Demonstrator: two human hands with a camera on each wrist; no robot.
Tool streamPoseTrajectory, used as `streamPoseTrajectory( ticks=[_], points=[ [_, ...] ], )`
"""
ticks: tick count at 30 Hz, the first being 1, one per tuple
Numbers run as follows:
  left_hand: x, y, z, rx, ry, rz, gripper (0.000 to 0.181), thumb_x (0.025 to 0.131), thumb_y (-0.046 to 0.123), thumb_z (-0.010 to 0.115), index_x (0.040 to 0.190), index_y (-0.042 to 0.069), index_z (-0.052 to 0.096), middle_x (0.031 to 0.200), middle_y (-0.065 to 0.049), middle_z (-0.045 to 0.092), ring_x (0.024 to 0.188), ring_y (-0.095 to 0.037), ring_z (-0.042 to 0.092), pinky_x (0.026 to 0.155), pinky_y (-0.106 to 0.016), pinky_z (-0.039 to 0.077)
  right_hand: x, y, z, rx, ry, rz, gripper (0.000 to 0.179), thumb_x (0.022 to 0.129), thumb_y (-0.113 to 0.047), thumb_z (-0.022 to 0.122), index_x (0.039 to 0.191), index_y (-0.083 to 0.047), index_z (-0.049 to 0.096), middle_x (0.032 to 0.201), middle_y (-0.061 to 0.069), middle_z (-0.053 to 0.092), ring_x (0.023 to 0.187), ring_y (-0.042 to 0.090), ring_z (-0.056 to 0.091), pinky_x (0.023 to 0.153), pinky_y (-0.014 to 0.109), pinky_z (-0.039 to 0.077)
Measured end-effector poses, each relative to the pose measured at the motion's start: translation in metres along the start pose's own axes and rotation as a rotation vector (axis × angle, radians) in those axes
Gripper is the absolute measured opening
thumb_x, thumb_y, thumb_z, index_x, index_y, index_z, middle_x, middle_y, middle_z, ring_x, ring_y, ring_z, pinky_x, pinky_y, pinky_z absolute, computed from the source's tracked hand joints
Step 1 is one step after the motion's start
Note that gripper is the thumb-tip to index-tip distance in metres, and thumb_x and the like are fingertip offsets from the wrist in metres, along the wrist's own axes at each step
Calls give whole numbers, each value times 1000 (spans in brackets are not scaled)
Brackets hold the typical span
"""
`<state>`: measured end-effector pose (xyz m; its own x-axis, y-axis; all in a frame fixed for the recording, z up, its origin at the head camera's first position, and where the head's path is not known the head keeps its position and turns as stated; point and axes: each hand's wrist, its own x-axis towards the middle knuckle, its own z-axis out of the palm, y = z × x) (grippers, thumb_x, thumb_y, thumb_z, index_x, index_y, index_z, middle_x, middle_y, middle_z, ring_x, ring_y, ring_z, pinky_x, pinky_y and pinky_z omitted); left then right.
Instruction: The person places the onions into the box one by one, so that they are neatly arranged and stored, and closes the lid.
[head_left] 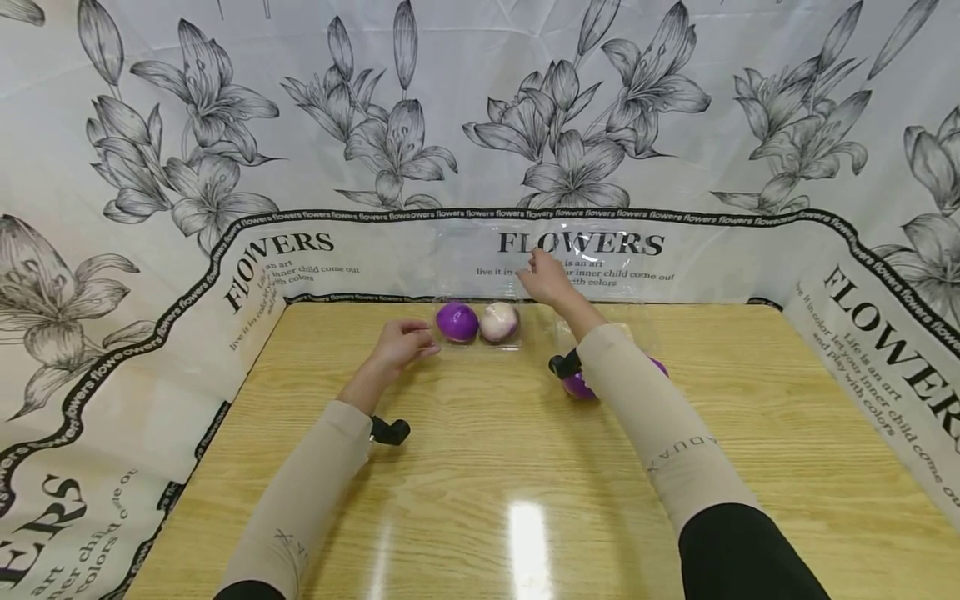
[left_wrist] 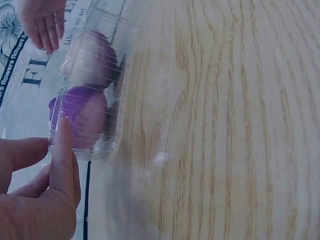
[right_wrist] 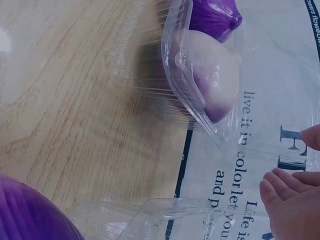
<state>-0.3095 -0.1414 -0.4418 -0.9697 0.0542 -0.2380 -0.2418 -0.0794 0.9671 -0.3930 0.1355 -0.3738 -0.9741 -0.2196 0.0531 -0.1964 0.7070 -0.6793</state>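
A clear plastic clamshell box (head_left: 477, 343) stands at the table's back edge. Inside sit a purple onion (head_left: 457, 322) and a white-and-purple bulb (head_left: 498, 322). My left hand (head_left: 405, 343) is at the box's left end; in the left wrist view its index finger and thumb lie right at the near corner, fingers fairly straight. My right hand (head_left: 546, 277) is raised right of that box, before the back cloth, fingers loosely extended beside thin clear plastic. In the right wrist view a second clear box (right_wrist: 165, 212) lies below that hand.
Beneath the right sleeve, another purple onion (head_left: 579, 386) shows partly on the wooden table (head_left: 465, 483), with more purple past the forearm. A white flower-printed cloth (head_left: 420, 258) hangs behind the table and along both sides. Black wrist-camera mounts (head_left: 392, 431) stick out at each wrist.
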Motion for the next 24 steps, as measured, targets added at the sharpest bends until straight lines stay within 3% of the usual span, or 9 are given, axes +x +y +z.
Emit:
streamPoseTrajectory(
  ticks=[8,19,24],
  points=[
    [0,-1,4,-10,3,-3,46,101,-8,52,145,-15,42,137,-34,48,106,-30,64,94,-26,62,-2,2,-2,129,8,22,65,105,-20,49,157,8,22,154,26,43,142,39,43,120,49,42],
    [-1,-1,4,1,0,4,45,101,-7,52,145,-14,42,138,-34,46,112,-34,61,93,-26,62,-18,1,2,139,142,7,46,108,-25,47,144,3,51,138,21,59,130,36,53,115,48,48],
    [0,-1,2,0,6,1,46,101,-7,52,145,-14,42,138,-34,47,108,-32,63,93,-27,62,-28,-1,4,136,160,4,44,109,-30,46,137,1,58,132,20,63,122,35,57,110,47,52]
  ],
)
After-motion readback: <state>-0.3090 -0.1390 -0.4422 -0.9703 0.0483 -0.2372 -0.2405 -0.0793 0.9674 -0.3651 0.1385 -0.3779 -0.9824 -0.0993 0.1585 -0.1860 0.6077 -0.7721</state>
